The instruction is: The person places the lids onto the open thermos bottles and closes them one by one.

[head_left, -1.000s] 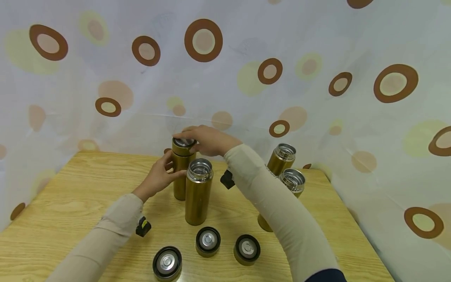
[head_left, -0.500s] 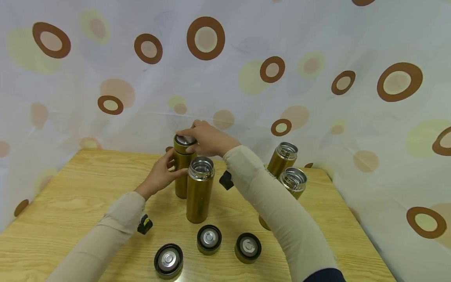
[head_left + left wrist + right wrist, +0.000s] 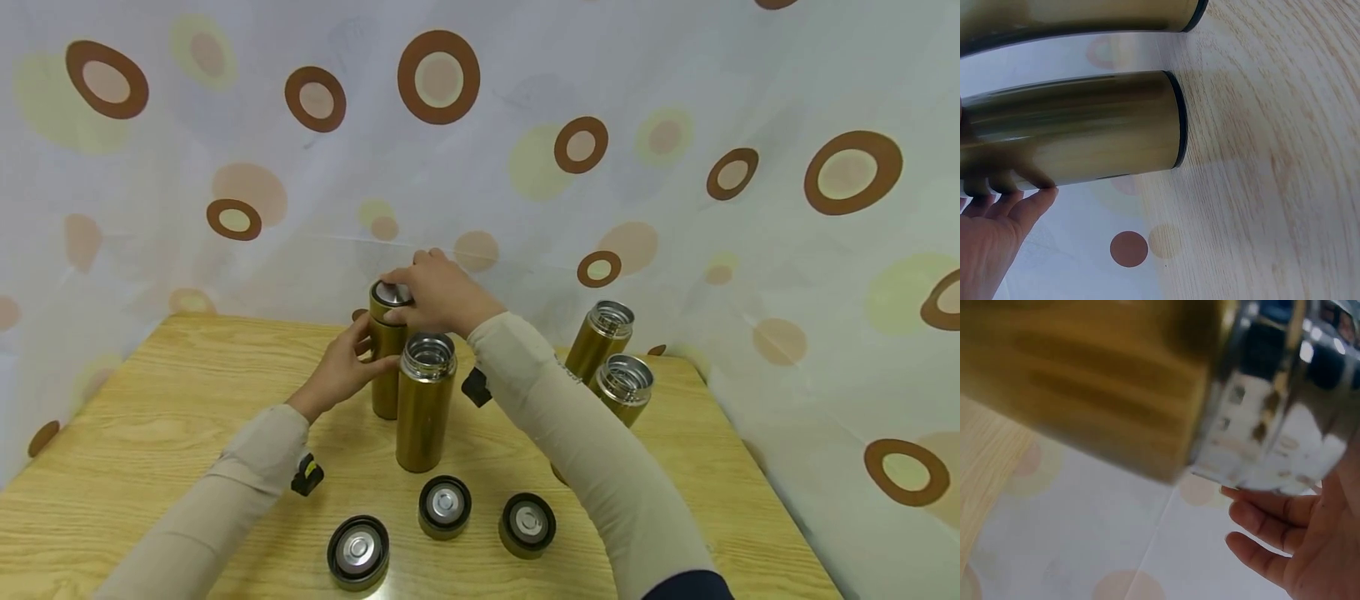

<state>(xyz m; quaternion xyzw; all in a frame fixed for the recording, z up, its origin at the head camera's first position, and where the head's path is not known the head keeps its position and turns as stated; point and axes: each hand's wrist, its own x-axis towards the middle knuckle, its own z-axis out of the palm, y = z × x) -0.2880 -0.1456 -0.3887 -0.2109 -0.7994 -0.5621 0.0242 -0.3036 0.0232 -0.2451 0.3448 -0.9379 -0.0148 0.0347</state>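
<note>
A gold thermos flask [image 3: 386, 367] stands upright at the back of the table with its lid [image 3: 380, 307] on top. My left hand [image 3: 341, 372] grips its body, fingers round the far left side and thumb in front. On the lid is my right hand [image 3: 442, 296], its thumb at the near side and its index finger at the top rim. Just in front stands a second gold thermos [image 3: 423, 417], lidless, its steel neck facing up. In the left wrist view, the fingers curl against the held thermos [image 3: 1085, 134]. The right wrist view has the lidless thermos [image 3: 1085, 387] crossing in front of the right hand [image 3: 1322, 544].
Two more lidless gold thermoses, one behind [image 3: 596, 342] and one nearer [image 3: 624, 392], stand to the right, partly hidden by my right sleeve [image 3: 600, 442]. Three loose lids, left [image 3: 358, 552], middle [image 3: 445, 506] and right [image 3: 527, 523], lie underside up along the front. A patterned cloth [image 3: 480, 167] hangs behind the table [image 3: 187, 400].
My right hand has turned slightly on the lid, its thumb and index finger shifting round it. The left hand keeps its grip, and the thermoses and loose lids stay put.
</note>
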